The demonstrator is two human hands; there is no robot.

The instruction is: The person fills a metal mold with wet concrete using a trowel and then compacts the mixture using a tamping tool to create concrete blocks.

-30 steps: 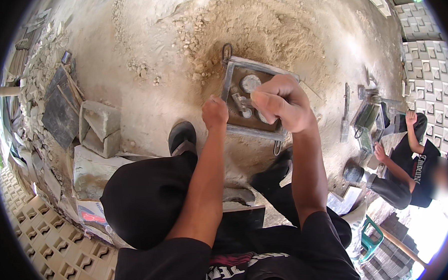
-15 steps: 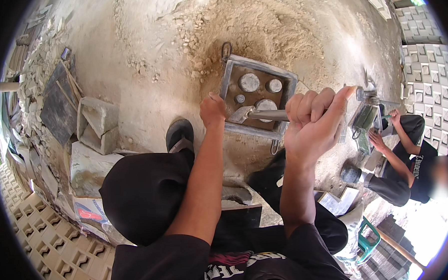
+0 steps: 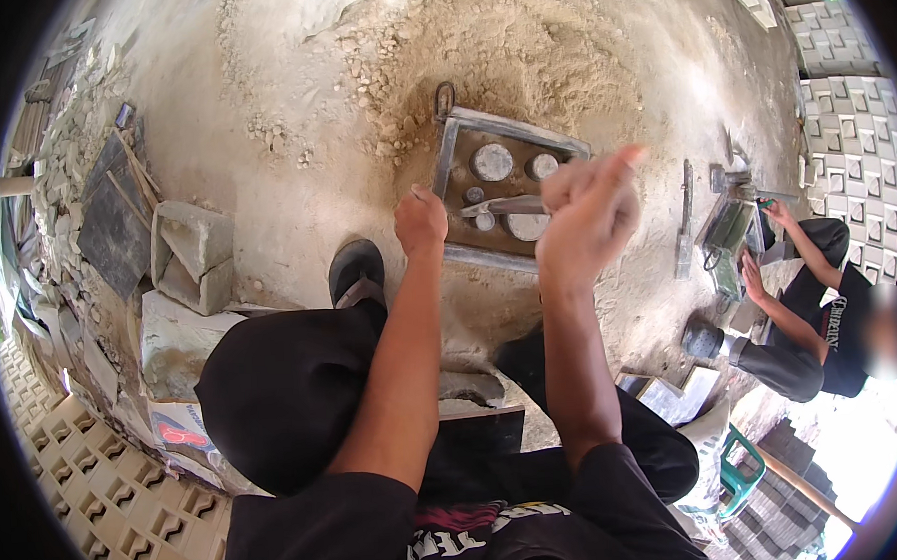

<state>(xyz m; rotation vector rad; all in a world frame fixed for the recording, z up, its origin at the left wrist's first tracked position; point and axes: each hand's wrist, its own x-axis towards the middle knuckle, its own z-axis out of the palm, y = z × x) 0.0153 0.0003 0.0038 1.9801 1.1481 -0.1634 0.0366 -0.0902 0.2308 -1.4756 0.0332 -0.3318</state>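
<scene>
A square metal frame (image 3: 518,260) lies on the ground in front of me, with brown earthy material inside. Several round grey discs (image 3: 492,162) of different sizes sit in it. My left hand (image 3: 422,221) is closed in a fist beside the frame's left rim; whatever its fingers hold is hidden. Above the frame's right part, my right hand (image 3: 591,214) is wrapped round a tool with a flat, narrow grey blade (image 3: 500,208), blurred by motion. The blade points left over the discs. A wire loop handle (image 3: 445,100) stands at the frame's far left corner.
Loose soil (image 3: 519,52) is heaped beyond the frame. At right, a co-worker's hands (image 3: 759,278) touch a metal mould (image 3: 732,230). On the left stand a hollow concrete block (image 3: 195,256) and a dark board (image 3: 116,219). Patterned blocks (image 3: 858,142) are stacked at far right.
My right hand and the tool have moved left and slightly up, and the blade has turned edge-on. My left hand stays by the rim. The co-worker's hands have shifted slightly.
</scene>
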